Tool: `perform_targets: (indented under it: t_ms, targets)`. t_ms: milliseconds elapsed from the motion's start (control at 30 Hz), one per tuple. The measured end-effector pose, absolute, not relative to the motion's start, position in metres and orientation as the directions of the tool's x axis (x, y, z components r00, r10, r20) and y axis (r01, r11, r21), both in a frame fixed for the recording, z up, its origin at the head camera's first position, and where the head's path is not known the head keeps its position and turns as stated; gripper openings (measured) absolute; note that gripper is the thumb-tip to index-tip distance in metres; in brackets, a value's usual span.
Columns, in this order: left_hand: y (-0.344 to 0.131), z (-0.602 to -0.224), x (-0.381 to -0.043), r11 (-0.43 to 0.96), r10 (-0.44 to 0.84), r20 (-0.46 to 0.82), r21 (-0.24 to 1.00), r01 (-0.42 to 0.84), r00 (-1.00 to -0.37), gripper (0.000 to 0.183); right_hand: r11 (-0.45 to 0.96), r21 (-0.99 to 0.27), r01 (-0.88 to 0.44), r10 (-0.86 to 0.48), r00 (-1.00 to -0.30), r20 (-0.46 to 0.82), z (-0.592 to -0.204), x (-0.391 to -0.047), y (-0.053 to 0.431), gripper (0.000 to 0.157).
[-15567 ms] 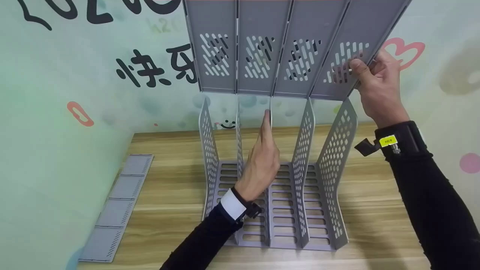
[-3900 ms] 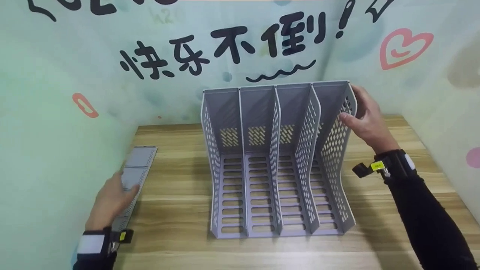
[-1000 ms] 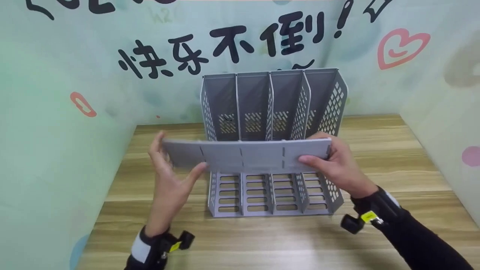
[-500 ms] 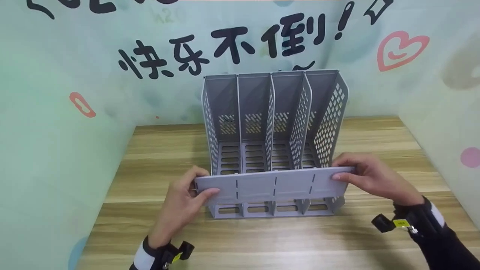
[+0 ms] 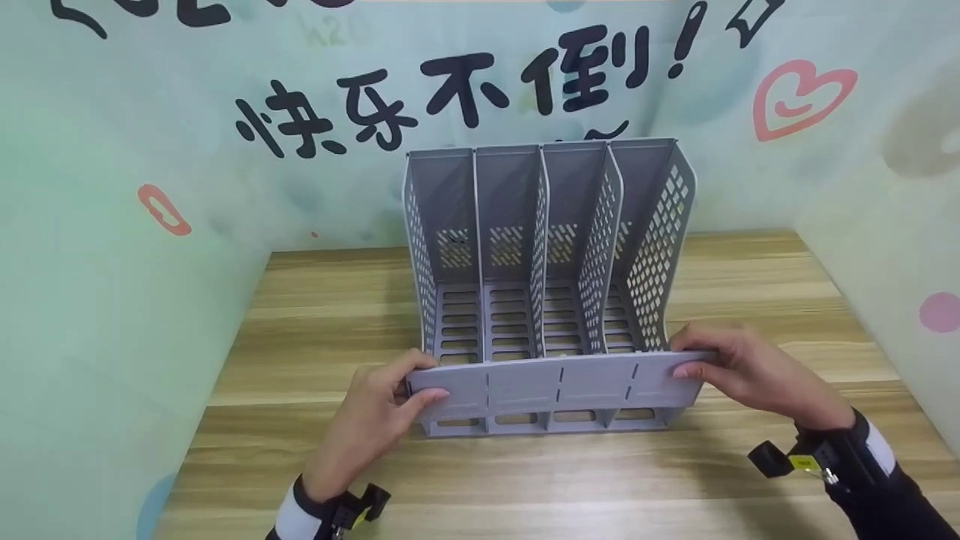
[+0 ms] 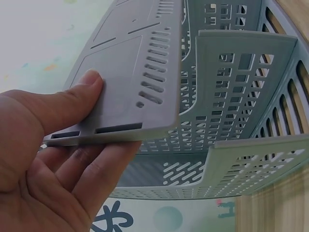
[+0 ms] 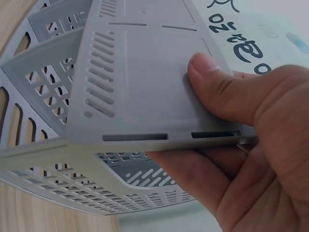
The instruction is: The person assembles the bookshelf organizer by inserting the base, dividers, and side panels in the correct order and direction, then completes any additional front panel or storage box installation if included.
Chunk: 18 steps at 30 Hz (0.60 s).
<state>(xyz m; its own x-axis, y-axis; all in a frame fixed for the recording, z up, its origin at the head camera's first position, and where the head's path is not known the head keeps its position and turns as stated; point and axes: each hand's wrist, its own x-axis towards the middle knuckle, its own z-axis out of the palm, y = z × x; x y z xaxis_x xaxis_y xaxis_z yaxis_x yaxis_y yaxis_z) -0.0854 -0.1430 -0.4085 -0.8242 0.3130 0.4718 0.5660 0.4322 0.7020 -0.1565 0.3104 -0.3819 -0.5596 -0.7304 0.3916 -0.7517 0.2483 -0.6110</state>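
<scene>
A long grey slotted plastic panel (image 5: 521,387) is held across the front of a grey file rack (image 5: 510,217). My left hand (image 5: 379,412) pinches its left end, thumb on the near face and fingers behind; the left wrist view shows the same grip on the panel (image 6: 116,82). At the other end my right hand (image 5: 757,375) pinches it likewise, the thumb lying flat on the panel (image 7: 149,82) in the right wrist view. The rack stands upright with perforated dividers (image 6: 241,72) and a slotted base. Whether the panel touches the dividers' front edges I cannot tell.
The rack stands on a wood-grain table (image 5: 315,330). Behind it and at the sides rises a pale green wall (image 5: 90,315) with black lettering and a pink heart (image 5: 802,101).
The panel was picked up from the table's left side by my left hand; my right hand left the rack and took its other end. Lately both hands have lowered it toward the rack's front.
</scene>
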Motion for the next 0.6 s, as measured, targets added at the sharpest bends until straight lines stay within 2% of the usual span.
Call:
perform_targets:
  t_ms: [267,600]
  targets:
    - [-0.1444,-0.4132,-0.0846,0.450,0.314,0.465,0.695,0.561,-0.827,0.019,0.270,-0.592,-0.759,-0.741,-0.557,0.375,-0.3860,-0.1523,0.3081,0.031]
    - [-0.1442,-0.4172,-0.0852,0.460,0.323,0.439,0.702,0.544,-0.839,0.017,0.280,-0.547,-0.789,-0.751,-0.535,0.387,-0.3882,-0.1493,0.3080,0.034]
